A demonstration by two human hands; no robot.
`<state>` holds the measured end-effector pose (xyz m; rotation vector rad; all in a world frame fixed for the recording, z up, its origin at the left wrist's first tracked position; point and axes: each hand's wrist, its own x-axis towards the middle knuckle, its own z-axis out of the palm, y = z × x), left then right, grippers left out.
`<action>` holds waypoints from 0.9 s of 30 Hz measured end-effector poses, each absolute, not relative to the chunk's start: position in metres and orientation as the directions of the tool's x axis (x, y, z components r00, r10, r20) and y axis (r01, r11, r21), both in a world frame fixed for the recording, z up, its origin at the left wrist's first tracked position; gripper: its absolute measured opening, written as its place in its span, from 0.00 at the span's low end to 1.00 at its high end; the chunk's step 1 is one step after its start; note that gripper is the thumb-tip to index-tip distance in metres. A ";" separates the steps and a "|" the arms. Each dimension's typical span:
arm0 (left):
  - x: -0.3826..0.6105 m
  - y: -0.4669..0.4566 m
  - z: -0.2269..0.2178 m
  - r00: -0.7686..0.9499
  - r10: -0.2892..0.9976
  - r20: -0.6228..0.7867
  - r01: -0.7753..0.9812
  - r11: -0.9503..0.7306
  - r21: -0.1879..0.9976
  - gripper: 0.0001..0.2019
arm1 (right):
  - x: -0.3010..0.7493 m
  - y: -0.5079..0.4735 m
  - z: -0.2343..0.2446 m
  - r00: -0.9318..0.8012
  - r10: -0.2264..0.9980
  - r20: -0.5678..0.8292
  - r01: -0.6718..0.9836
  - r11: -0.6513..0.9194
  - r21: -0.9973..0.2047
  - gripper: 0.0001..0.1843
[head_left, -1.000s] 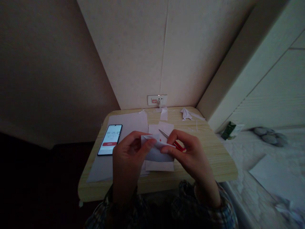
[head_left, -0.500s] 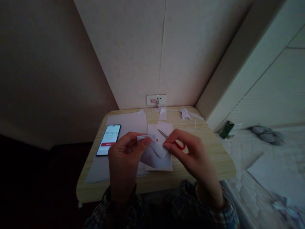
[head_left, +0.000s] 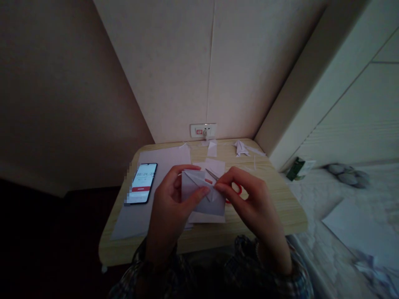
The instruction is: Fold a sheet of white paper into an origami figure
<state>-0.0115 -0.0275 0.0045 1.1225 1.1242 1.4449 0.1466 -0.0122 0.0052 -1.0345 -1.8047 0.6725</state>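
Two bare hands work on a folded piece of white paper (head_left: 190,194), held to the right of a lit smartphone (head_left: 143,183). The left hand (head_left: 168,203) grips the paper, its thumb laid across the front and its fingers behind. The right hand (head_left: 251,195) has thumb and forefinger pinched together, apparently on the paper's right edge.

Half a second ago the paper was tilted, with the left thumb near its top corner. It now faces the wearer more squarely, and the thumb has moved inward, onto a pointed flap. That suggests the flap is being steadied and shaped; its fold does not look finished.

Red-handled scissors (head_left: 238,190) lie farther right of the phone, partly hidden by the right hand. Beyond them, still rightward and farther back than the phone, sits a small folded paper figure (head_left: 241,149). Under the phone is a large white sheet (head_left: 170,157).
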 end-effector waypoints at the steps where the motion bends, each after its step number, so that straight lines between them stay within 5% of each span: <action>1: -0.012 -0.027 0.004 -0.117 0.986 0.119 -0.124 -0.133 0.983 0.16 | 0.147 -0.011 0.005 -0.242 0.875 0.418 0.352 0.481 -0.803 0.09; 7: -0.012 -0.026 0.002 -0.108 0.983 0.151 -0.034 -0.156 0.987 0.15 | 0.147 -0.008 0.002 -0.256 0.918 0.302 0.281 0.370 -0.886 0.08; 13: -0.008 -0.026 0.001 -0.185 0.977 0.102 -0.202 -0.140 0.969 0.26 | 0.135 -0.011 -0.002 -0.110 0.960 0.259 0.098 0.269 -0.958 0.13; 18: -0.006 -0.027 -0.006 -0.174 0.985 0.022 -0.293 -0.074 0.953 0.25 | 0.127 -0.016 -0.002 0.005 0.963 0.268 0.012 0.268 -0.963 0.13; 27: -0.006 -0.028 -0.003 -0.194 0.974 0.119 -0.137 -0.147 0.980 0.17 | 0.130 -0.011 -0.002 -0.019 0.973 0.229 0.022 0.229 -0.973 0.11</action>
